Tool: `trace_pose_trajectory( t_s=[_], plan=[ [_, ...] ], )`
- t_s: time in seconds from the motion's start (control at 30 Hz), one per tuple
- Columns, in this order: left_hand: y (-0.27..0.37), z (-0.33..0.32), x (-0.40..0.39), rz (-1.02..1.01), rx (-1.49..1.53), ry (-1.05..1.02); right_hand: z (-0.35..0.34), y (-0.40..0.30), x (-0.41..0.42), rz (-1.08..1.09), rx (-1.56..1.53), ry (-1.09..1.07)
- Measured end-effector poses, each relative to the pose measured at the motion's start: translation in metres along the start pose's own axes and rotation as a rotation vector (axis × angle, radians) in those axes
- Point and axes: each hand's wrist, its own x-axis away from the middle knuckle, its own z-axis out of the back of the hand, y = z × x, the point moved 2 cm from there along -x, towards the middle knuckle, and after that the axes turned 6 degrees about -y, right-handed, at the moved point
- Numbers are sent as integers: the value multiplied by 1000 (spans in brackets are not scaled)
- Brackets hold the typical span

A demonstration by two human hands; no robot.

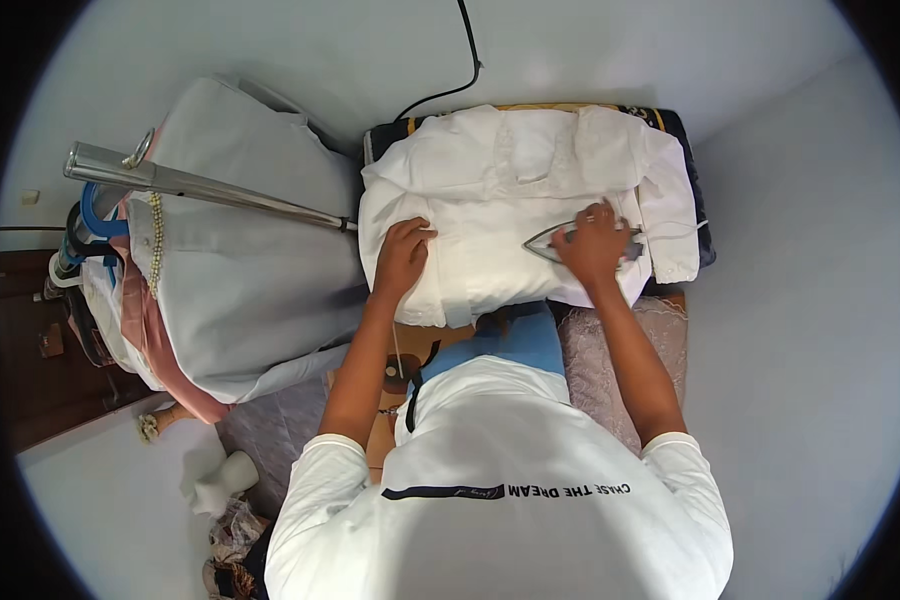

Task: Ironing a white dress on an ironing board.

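A white garment [487, 240] with lace trim is spread over a padded ironing surface [675, 124], its dark cover showing at the back and right edges. On the right part of the cloth, my right hand [596, 240] grips a clothes iron [546, 241], whose pointed soleplate faces left. A pale cord [679, 231] runs from the iron's rear to the right. My left hand [403, 255] rests on the garment's left side, fingertips touching the fabric and no object seen in it.
Left of the ironing surface, clothes hang under a grey cover [262, 262] beside a metal pole [217, 193]. A black cable [474, 75] drops along the back wall. Patterned pinkish fabric [656, 337] lies below my right forearm. A white mannequin part [221, 480] is at lower left.
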Motion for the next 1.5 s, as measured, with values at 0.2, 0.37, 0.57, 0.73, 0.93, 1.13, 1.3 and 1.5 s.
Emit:
trace_pose_trajectory(
  t_s=[0.2, 0.37, 0.57, 0.73, 0.93, 1.13, 1.3, 1.5],
  plan=[
    [40, -28, -10, -37, -336, 170, 7, 9, 5, 29, -84, 21],
    [56, -68, -13, -70, -366, -98, 13, -58, 35, 278, -269, 26],
    [54, -71, -15, -17, -454, -185, 11, -25, 24, 182, -151, 0],
    [55, -72, -16, -7, -471, -199, 10, 64, -1, -7, 34, 61],
    [60, -73, -21, 6, -430, -196, 19, 130, -14, -224, 98, 25],
    [85, -108, -51, -5, -293, -46, 13, 86, 1, 72, -131, 87],
    [106, -140, -77, 41, -434, -132, 17, 70, 0, 221, -198, 99],
    [99, -143, -75, 58, -440, -159, 17, 146, -50, 22, -65, 96]
  ],
)
